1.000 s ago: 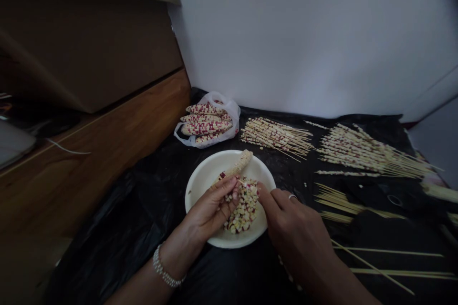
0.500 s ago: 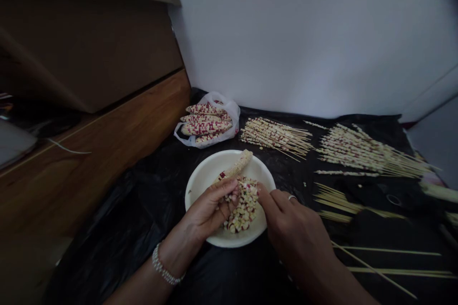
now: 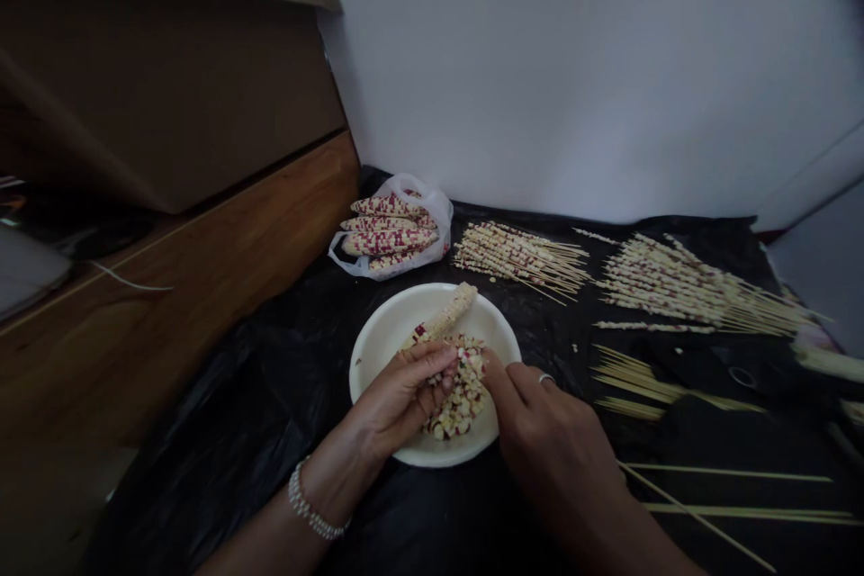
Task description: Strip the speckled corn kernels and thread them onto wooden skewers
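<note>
Black plastic sheet (image 3: pixel 202 432) under white plate (image 3: pixel 378 351): over plate, my L hand (image 3: pixel 401 400) curls round corn cob (image 3: pixel 445 313), R hand (image 3: pixel 546 427) narrow at kernel heap (image 3: pixel 464 400), can't tell if gripping. Kernel skewers (image 3: pixel 519 256) beyond plate.

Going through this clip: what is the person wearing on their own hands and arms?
Both hands are bare, with no gloves, and no sleeves show on the forearms. The left hand has a white beaded bracelet at the wrist; the right hand wears a silver-coloured ring on one finger.
</note>
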The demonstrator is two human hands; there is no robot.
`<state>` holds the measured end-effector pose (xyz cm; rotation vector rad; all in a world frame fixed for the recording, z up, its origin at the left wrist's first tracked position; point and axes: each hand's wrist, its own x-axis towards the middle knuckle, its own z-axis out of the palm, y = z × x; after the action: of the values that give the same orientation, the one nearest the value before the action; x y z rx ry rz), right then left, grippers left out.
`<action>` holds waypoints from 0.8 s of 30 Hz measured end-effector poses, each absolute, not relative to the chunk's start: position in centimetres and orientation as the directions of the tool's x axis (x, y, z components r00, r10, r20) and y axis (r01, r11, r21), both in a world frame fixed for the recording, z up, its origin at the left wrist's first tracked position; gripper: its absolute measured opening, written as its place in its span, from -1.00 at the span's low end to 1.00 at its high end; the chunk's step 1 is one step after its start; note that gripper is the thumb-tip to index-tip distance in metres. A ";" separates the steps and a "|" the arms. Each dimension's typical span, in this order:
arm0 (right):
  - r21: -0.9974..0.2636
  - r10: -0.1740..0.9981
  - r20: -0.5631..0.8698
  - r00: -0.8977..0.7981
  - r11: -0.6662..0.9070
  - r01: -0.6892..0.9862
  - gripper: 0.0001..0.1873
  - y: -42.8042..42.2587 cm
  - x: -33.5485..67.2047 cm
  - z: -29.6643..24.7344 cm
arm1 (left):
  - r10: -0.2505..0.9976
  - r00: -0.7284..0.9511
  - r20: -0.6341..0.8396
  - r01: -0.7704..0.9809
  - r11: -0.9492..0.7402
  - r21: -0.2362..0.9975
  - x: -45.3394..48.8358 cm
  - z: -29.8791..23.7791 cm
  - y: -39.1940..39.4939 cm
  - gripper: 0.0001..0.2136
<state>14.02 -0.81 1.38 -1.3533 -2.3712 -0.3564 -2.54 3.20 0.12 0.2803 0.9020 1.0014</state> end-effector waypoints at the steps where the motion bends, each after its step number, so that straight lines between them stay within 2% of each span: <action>1: 0.027 0.770 0.443 -0.460 0.501 0.865 -0.53 -0.8 14.0 1.4 | 0.819 0.224 -0.528 -0.604 0.542 0.584 -2.5 0.1 3.1 -0.96; 4: 0.009 0.768 0.449 -0.456 0.506 0.862 -0.53 -0.8 14.1 1.3 | 0.809 0.238 -0.537 -0.615 0.553 0.561 -2.3 0.0 3.0 -0.95; 7: -0.012 0.773 0.454 -0.443 0.502 0.865 -0.56 -0.6 14.5 1.2 | 0.787 0.267 -0.556 -0.680 0.563 0.470 -2.4 -0.1 3.2 -0.96; 11: 0.007 0.781 0.461 -0.421 0.471 0.882 -0.57 -0.3 15.1 1.0 | 0.749 0.341 -0.567 -0.709 0.601 0.367 -2.7 -0.3 3.7 -0.83; 13: 0.007 0.777 0.469 -0.420 0.472 0.882 -0.57 -0.2 15.1 0.8 | 0.733 0.348 -0.585 -0.686 0.624 0.374 -2.7 -0.4 3.6 -0.81; 16: 0.006 0.780 0.456 -0.429 0.479 0.878 -0.57 -0.2 15.0 0.7 | 0.744 0.338 -0.577 -0.601 0.642 0.476 -2.2 -0.7 2.8 -0.88; 18: 0.008 0.789 0.439 -0.430 0.475 0.880 -0.57 -0.2 14.9 0.6 | 0.762 0.385 -0.521 -0.553 0.642 0.531 -1.9 -0.9 2.2 -0.85; 21: -0.007 0.793 0.435 -0.428 0.478 0.878 -0.57 -0.1 14.9 0.5 | 0.727 0.461 -0.509 -0.559 0.684 0.470 -1.8 -1.3 2.0 -0.83; 24: -0.027 0.792 0.440 -0.423 0.483 0.875 -0.58 -0.1 14.9 0.4 | 0.700 0.460 -0.547 -0.595 0.700 0.395 -2.0 -1.6 2.4 -0.84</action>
<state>14.90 -0.14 0.42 -1.3907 -2.3388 -0.2889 -2.02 2.38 -1.56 0.1551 0.7459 0.8010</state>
